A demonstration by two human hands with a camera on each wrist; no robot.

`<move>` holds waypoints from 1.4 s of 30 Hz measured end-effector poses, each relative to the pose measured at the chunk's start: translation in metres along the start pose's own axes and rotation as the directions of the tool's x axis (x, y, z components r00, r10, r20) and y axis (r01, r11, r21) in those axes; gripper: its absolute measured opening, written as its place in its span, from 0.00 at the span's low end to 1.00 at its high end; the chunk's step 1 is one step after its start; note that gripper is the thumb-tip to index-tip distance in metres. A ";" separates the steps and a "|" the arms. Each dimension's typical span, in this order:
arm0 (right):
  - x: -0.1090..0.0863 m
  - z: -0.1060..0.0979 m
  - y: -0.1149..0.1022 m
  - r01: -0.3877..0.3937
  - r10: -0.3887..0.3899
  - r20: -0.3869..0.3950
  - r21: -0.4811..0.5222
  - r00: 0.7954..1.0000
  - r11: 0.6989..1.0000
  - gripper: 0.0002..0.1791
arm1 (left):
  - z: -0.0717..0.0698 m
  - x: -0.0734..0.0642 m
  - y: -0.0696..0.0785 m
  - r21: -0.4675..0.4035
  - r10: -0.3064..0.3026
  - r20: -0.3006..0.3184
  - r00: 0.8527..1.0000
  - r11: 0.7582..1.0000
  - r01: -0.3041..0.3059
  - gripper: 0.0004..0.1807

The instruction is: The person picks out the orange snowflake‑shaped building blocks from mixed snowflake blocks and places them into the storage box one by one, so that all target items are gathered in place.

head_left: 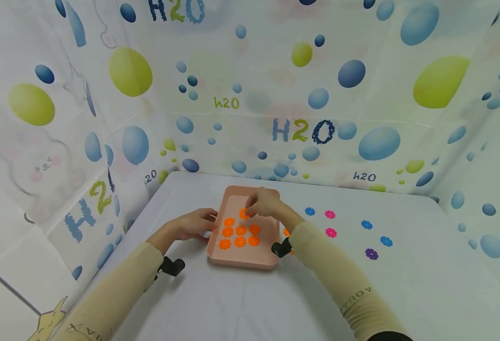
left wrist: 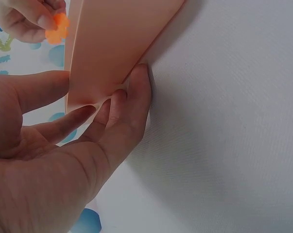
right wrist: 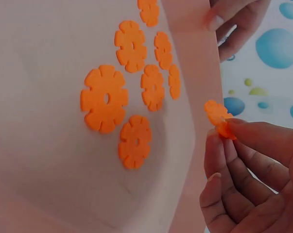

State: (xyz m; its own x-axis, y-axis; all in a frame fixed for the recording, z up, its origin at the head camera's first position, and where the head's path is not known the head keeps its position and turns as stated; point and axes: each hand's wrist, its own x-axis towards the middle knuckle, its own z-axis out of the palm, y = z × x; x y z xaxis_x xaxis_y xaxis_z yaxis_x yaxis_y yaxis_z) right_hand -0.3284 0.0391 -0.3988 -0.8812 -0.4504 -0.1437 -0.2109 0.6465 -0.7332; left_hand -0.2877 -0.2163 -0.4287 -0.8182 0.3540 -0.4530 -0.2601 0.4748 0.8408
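Observation:
A pink tray stands on the white-covered table. Inside it, several orange flower-shaped discs with notched rims lie in rough rows. Over the far part of the tray, my right hand pinches another orange flower-shaped disc between thumb and fingertips. That disc is tilted in the right wrist view and apart from the ones lying below. My left hand is at the tray's left side. Its fingers touch the outer wall and lower edge of the tray in the left wrist view.
Right of the tray lie blue discs, pink discs and a purple disc. A few orange discs are partly hidden by my right forearm. A patterned curtain hangs behind the table and along its sides.

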 end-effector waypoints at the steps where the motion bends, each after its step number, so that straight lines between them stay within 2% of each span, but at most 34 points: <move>1: 0.002 0.001 -0.001 -0.006 0.006 0.007 0.002 1.000 1.000 0.02 | 0.000 -0.001 0.001 0.000 0.002 0.003 1.000 1.000 -0.002 0.29; 8: 0.016 0.011 0.000 -0.051 0.051 0.029 0.002 0.998 0.999 0.02 | 0.000 -0.002 0.002 0.001 -0.002 0.001 1.000 1.000 0.002 0.30; 17: 0.025 0.019 0.006 -0.085 0.087 0.021 -0.069 0.996 0.994 0.06 | 0.000 -0.001 0.000 -0.004 0.008 0.013 1.000 1.000 -0.008 0.30; 27: 0.020 0.022 0.005 -0.122 0.121 0.046 0.018 0.992 0.992 0.04 | 0.001 0.000 0.001 -0.012 0.006 0.013 1.000 1.000 -0.006 0.29; 32: 0.016 0.023 0.007 -0.139 0.139 0.028 0.010 0.990 0.990 0.04 | 0.002 0.000 0.000 -0.007 0.009 0.013 1.000 1.000 -0.009 0.29; 38: 0.016 0.020 0.006 -0.191 0.191 0.019 -0.027 0.981 0.981 0.04 | 0.003 -0.002 0.002 0.002 0.006 0.006 1.000 1.000 -0.006 0.29; 42: 0.015 0.011 0.004 -0.122 0.125 0.021 -0.128 0.992 0.984 0.06 | 0.002 -0.002 0.002 0.000 0.001 0.001 1.000 1.000 -0.001 0.29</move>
State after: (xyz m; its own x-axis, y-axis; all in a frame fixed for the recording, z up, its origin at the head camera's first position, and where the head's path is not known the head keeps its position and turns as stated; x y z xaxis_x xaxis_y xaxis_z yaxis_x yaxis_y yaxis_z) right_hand -0.3381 0.0279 -0.4111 -0.8918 -0.3785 -0.2480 -0.1548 0.7702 -0.6187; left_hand -0.2857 -0.2138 -0.4268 -0.8177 0.3557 -0.4525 -0.2594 0.4740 0.8414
